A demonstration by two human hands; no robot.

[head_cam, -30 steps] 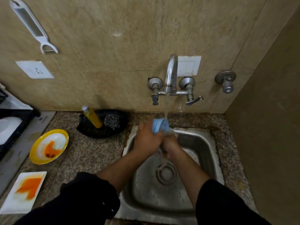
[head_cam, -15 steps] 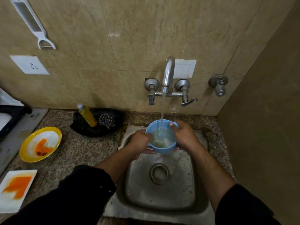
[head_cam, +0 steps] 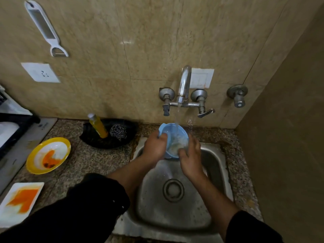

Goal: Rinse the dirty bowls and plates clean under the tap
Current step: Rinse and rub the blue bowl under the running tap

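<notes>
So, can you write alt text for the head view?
The left hand and right hand hold a blue bowl under the running tap, over the sink. A yellow bowl and a white plate, stained orange, lie on the counter.

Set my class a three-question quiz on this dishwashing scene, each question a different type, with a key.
1. True or false: water from the tap falls into the blue bowl.
2. How many hands hold it? A) none B) one C) two.
3. How many stained dishes wait on the counter?
Key: 1 true; 2 C, left hand and right hand; 3 two, the yellow-rimmed bowl and the white plate.
</notes>
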